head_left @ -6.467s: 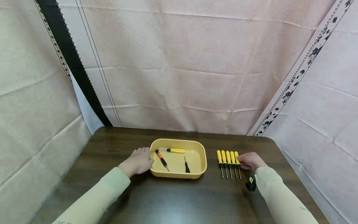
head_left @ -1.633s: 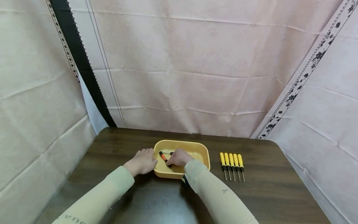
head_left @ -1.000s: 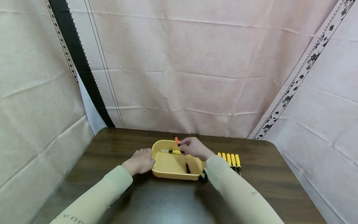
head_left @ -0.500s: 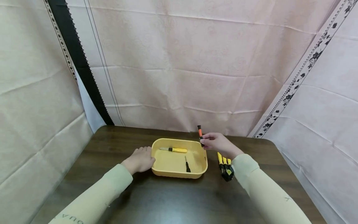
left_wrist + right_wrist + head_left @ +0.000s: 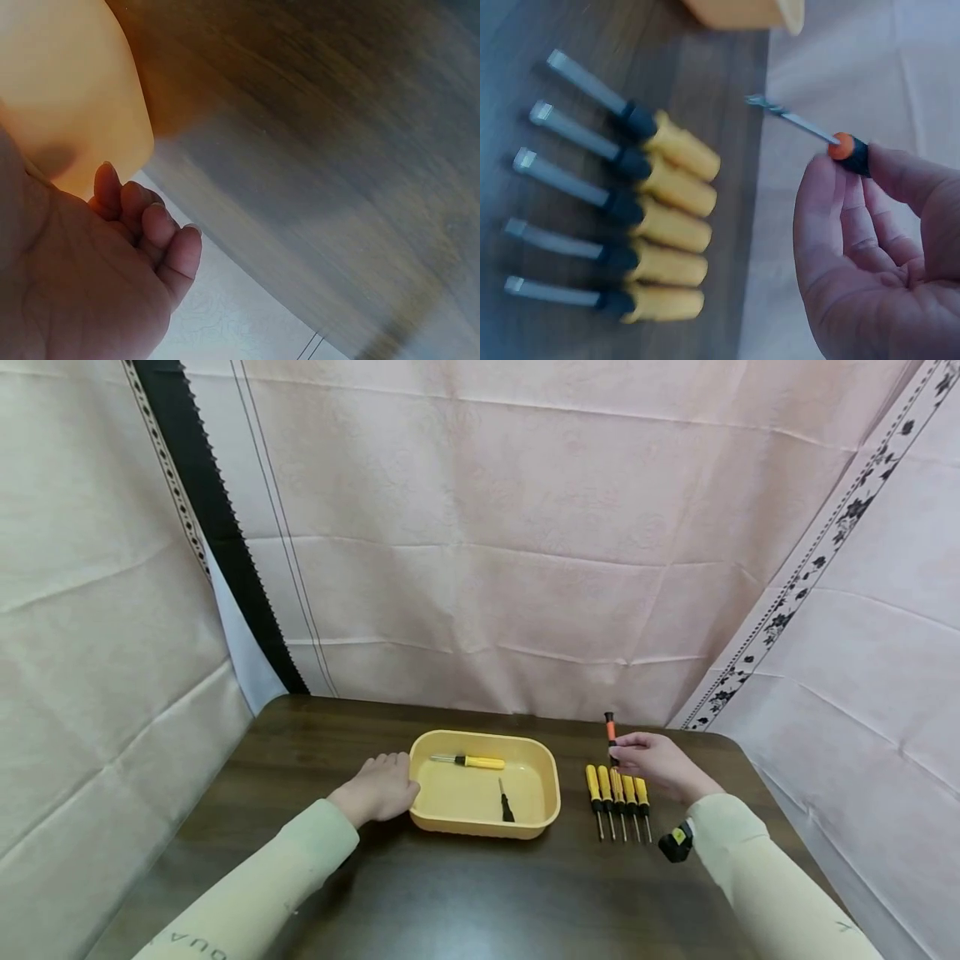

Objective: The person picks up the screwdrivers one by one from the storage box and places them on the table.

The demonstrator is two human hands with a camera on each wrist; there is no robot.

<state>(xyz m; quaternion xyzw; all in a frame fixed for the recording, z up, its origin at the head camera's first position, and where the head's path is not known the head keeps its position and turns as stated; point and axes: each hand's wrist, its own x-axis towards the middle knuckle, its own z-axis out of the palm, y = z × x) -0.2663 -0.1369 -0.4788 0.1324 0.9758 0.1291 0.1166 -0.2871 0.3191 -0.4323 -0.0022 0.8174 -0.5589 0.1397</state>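
Note:
My right hand (image 5: 656,762) pinches a small orange-and-black screwdriver (image 5: 847,150) by its handle, between thumb and fingertips. In the head view this screwdriver stands upright just beyond a row of yellow-handled screwdrivers (image 5: 632,789), its blade pointing down toward them. On the other side, my left hand (image 5: 378,787) holds the left end of a yellow plastic tray (image 5: 483,827), its fingers curled at the wall in the left wrist view; the thumb is hidden there. Inside the tray lie a yellow-handled screwdriver (image 5: 482,762) across the back and a small black screwdriver (image 5: 507,810) nearer the front.
Both stand on a dark wooden table (image 5: 450,893) with rounded back corners. Pale cloth (image 5: 480,568) hangs behind and at the sides. The row of screwdrivers lies side by side to the right of the tray, blades toward me.
My right hand has picked the orange-and-black screwdriver out of the tray and carried it right, to behind the row. Earlier it was at the row's right end. The left hand stays at the tray.

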